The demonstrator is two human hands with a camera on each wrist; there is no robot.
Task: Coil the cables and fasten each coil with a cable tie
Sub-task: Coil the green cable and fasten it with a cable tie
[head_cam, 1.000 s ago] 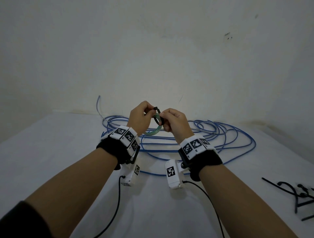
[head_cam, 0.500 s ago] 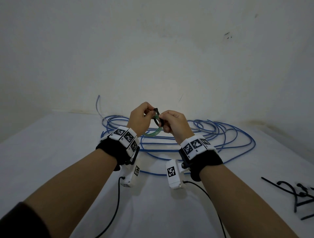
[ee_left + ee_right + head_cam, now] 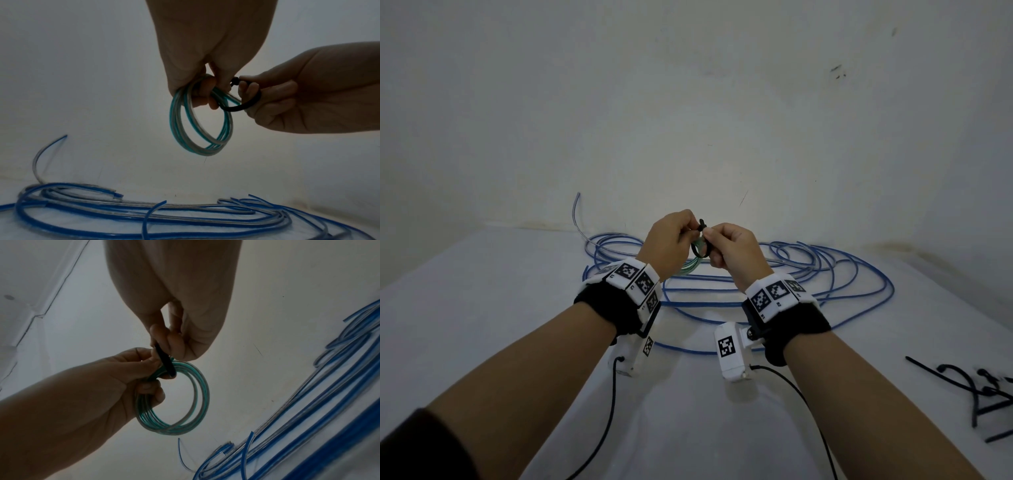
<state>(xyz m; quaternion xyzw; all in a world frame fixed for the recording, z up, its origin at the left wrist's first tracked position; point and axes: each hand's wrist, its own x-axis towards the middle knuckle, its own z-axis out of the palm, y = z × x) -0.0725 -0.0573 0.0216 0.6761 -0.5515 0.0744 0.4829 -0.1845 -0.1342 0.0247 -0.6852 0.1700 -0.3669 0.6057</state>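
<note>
Table: a pale matte white tabletop [image 3: 482, 325] meeting a plain off-white wall [image 3: 688, 85] that carries a few dark scuffs.
Loose cable: long blue and clear-jacketed flat cables [image 3: 825, 274] lie in wide, slack, overlapping loops on the table beyond the hands; glossy plastic, several cut ends sticking up (the same heap fills the lower part of both wrist views).
Wristbands: black fabric wristbands with white blocks [image 3: 635, 277] printed with black-and-white square codes; no readable writing.
Spare ties: thin black plastic cable ties [image 3: 976, 394] scattered at the table's right edge, some bent into hooks.
Coil: a small round coil of teal and clear two-tone cable [image 3: 200, 123], several neat turns, held in the air between both hands above the blue heap.
Tie: a black cable tie looped into a ring [image 3: 242, 105] passes around one side of the coil's strands, its small head up by the fingertips.
Left hand: the left hand [image 3: 671, 246] has fingers curled through the coil, pinching the bundle together next to the tie.
Right hand: the right hand [image 3: 736, 253] has thumb and forefinger clamped on the tie near its head, other fingers curled under.
</note>
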